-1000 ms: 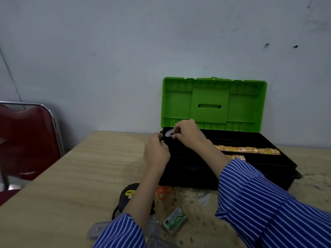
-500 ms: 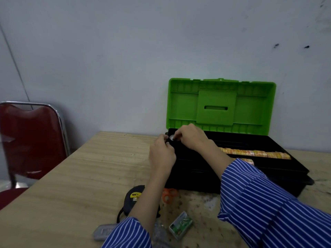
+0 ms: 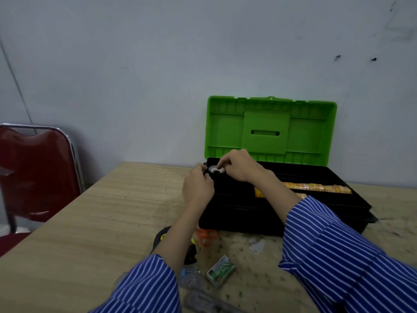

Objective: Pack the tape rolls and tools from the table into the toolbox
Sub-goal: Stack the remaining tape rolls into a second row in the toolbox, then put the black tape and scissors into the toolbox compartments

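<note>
A black toolbox (image 3: 293, 220) with its green lid (image 3: 270, 129) raised stands at the back of the table. Both hands are at its left end around a black tape roll (image 3: 217, 171) with a white core. My left hand (image 3: 198, 188) grips the roll's left side. My right hand (image 3: 239, 167) pinches it from above at the core. Several yellow-orange tape rolls (image 3: 316, 187) lie in a row inside the box. On the table in front lie a black and yellow tape measure (image 3: 191, 254), orange scissors (image 3: 206, 237) and a small green and white box (image 3: 220, 270).
A wooden table (image 3: 90, 222) stands against a grey wall. A red chair (image 3: 33, 172) with a chrome frame stands at the left. Clear plastic items (image 3: 191, 279) and a grey tool (image 3: 207, 301) lie at the near edge between my striped sleeves.
The view has shifted slightly. Both hands stay on the black tape roll at the toolbox's left end, with the white core now more exposed.
</note>
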